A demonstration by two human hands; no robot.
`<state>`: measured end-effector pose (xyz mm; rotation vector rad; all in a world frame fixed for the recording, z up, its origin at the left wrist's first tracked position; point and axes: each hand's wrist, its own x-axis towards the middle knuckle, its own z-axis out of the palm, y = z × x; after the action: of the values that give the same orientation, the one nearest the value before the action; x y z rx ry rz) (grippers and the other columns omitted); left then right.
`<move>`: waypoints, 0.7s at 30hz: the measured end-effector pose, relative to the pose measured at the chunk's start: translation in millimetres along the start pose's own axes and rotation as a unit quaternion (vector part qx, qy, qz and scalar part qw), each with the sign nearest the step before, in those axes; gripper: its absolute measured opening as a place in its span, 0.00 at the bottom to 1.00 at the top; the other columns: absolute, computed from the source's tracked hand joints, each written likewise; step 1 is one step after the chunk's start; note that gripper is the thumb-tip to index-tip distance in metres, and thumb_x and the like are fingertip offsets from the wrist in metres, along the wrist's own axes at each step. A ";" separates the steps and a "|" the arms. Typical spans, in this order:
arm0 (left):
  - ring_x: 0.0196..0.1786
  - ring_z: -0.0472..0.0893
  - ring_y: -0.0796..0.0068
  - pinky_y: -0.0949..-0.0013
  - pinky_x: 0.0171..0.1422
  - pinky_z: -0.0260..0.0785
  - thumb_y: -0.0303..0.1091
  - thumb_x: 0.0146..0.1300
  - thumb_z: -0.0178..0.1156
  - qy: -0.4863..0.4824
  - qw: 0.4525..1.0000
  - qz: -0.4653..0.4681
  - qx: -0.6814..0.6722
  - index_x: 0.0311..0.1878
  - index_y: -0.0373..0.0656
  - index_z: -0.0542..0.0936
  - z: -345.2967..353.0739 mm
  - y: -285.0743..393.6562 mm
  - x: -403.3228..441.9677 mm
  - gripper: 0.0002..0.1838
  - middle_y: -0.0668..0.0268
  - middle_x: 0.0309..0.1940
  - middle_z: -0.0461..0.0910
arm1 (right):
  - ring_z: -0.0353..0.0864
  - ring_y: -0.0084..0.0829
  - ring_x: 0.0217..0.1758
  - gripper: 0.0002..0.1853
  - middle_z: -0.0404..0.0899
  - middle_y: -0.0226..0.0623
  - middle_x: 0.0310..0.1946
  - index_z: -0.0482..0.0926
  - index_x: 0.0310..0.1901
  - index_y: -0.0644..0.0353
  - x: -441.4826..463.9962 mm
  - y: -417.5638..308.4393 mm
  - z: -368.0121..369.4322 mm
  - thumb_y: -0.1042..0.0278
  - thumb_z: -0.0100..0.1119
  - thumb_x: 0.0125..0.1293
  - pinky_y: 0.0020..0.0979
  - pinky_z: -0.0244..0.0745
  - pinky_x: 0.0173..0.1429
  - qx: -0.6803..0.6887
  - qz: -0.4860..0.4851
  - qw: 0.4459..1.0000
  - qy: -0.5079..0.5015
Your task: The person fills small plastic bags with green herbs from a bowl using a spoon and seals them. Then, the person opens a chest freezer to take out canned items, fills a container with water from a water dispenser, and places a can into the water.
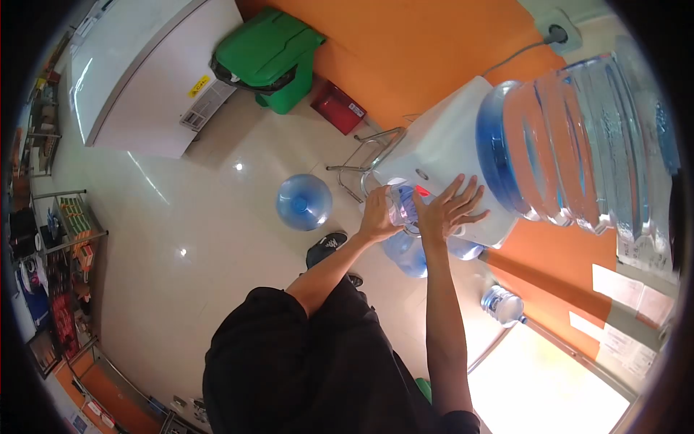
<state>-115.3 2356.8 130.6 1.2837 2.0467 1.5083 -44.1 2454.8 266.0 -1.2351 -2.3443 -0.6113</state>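
Observation:
A white water dispenser (452,137) with a large, clear water bottle (564,145) on top stands on the right. My left hand (377,218) is wrapped around a clear container (399,205) at the dispenser's front; whether it is a cup or a bottle I cannot tell. My right hand (450,211) spreads its fingers over the dispenser's front. Its thumb lies beside the red tap lever (422,191), apparently touching it. The container's mouth is partly hidden by my hands.
Blue round-ended bottles (406,254) lie below the dispenser, and another blue bottle (304,202) stands on the floor. A green bin (271,54), a red box (338,107) and a white chest (159,79) line the back. Loaded shelves (76,224) stand left.

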 end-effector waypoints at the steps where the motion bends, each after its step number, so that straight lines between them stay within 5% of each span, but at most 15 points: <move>1: 0.66 0.68 0.40 0.45 0.72 0.61 0.37 0.36 0.82 -0.014 1.000 -0.007 0.003 0.69 0.32 0.59 1.5 0.3 -0.1 0.57 0.42 0.62 0.66 | 0.48 0.59 0.79 0.68 0.48 0.53 0.77 0.48 0.77 0.61 -0.6 2.0 -0.9 0.31 0.77 0.43 0.77 0.29 0.73 0.003 -0.003 1.000 0.004; 7: 0.66 0.67 0.42 0.47 0.72 0.59 0.34 0.34 0.80 -0.008 1.000 0.010 -0.001 0.69 0.34 0.59 6.7 3.9 9.1 0.57 0.45 0.62 0.68 | 0.53 0.53 0.79 0.63 0.54 0.50 0.76 0.55 0.76 0.57 1.0 9.4 -8.1 0.37 0.79 0.43 0.72 0.40 0.73 0.010 -0.029 0.999 0.014; 21: 0.65 0.66 0.41 0.45 0.72 0.58 0.34 0.33 0.82 -0.032 0.999 -0.005 -0.020 0.69 0.34 0.59 4.4 5.7 13.7 0.58 0.46 0.62 0.66 | 0.61 0.38 0.76 0.41 0.66 0.35 0.72 0.64 0.73 0.41 0.2 29.4 -11.3 0.61 0.70 0.56 0.58 0.44 0.72 0.011 -0.032 0.999 -0.010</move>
<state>-117.3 2370.6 137.3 1.2876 1.9706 1.4752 -17.7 2463.5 280.8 -1.1658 -2.4086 -0.5955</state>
